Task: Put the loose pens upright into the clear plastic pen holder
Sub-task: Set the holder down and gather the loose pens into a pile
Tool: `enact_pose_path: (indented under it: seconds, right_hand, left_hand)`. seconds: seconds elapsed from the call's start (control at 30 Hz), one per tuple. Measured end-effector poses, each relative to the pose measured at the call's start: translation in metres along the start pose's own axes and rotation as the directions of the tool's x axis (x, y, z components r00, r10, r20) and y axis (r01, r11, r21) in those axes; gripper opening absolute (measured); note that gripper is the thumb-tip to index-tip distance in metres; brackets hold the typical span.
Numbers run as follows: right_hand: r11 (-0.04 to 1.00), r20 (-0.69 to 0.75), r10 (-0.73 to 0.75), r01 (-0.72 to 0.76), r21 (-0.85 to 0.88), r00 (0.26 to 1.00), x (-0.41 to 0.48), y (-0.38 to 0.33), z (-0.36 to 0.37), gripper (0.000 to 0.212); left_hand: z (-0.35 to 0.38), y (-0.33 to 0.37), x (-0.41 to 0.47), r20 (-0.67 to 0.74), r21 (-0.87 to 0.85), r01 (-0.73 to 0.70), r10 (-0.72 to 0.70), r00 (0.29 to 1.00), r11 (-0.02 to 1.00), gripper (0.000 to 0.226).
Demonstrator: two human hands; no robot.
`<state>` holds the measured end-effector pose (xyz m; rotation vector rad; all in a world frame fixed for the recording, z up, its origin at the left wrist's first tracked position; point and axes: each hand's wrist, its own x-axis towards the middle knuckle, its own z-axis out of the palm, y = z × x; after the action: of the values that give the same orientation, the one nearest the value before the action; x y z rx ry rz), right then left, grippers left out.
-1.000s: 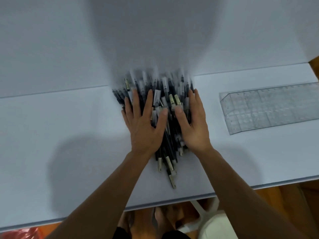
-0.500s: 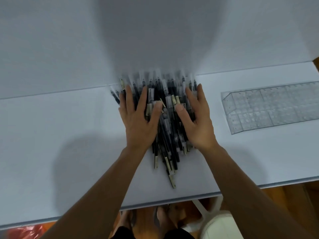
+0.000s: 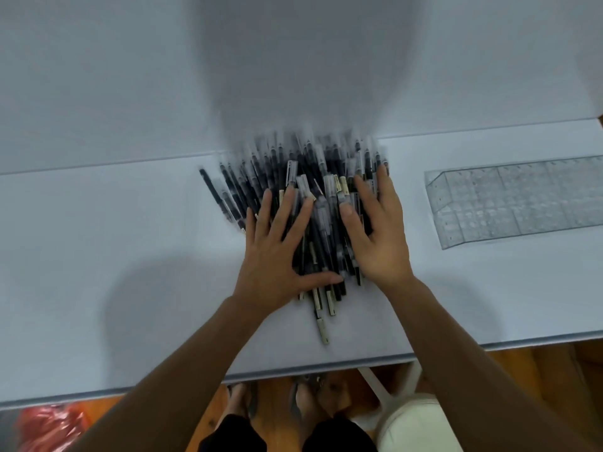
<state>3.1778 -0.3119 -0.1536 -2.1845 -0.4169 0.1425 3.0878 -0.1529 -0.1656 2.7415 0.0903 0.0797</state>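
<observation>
A heap of several black pens (image 3: 321, 203) with clear caps lies in the middle of the white table (image 3: 114, 256), its far end against the wall. My left hand (image 3: 277, 256) rests flat on the heap's left side, fingers spread and straight, thumb stretched right across the near pen ends. My right hand (image 3: 378, 233) lies flat on the heap's right side with its fingers straight. The clear plastic pen holder (image 3: 518, 203), a gridded block of small cells, lies on the table to the right, apart from both hands and with no pens in it.
The table's front edge (image 3: 326, 363) runs just below my forearms. Under it I see my feet, a white stool (image 3: 414, 422) at the lower right and something red (image 3: 45, 425) at the lower left. A grey wall rises behind the heap.
Both hands have slid slightly over the heap. My left thumb has swung out to the right across the near pen ends, and pens on the left have fanned outward.
</observation>
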Motion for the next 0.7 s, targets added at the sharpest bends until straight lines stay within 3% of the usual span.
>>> enact_pose_path:
  seconds: [0.2,0.3,0.4,0.7]
  right_hand:
    - [0.999,0.0,-0.012,0.012,0.032,1.0,-0.003,0.001,-0.002,0.057]
    - [0.999,-0.004,-0.022,0.022,0.026,1.0,-0.005,0.001,-0.002,0.056]
    - [1.0,0.004,-0.019,0.019,0.025,1.0,-0.004,0.002,-0.002,0.056]
    - [1.0,0.015,-0.031,0.031,-0.003,0.999,-0.004,0.0,-0.002,0.058]
  left_hand:
    - [-0.007,0.008,-0.009,-0.041,0.023,-0.038,0.039,0.998,0.999,0.117]
    - [-0.001,0.019,-0.036,0.084,0.065,-0.222,0.216,0.973,0.973,0.13]
    - [0.004,0.017,-0.046,0.173,0.109,-0.268,0.248,0.953,0.957,0.134]
    - [0.003,0.005,-0.025,0.096,0.118,-0.354,0.345,0.934,0.928,0.101]
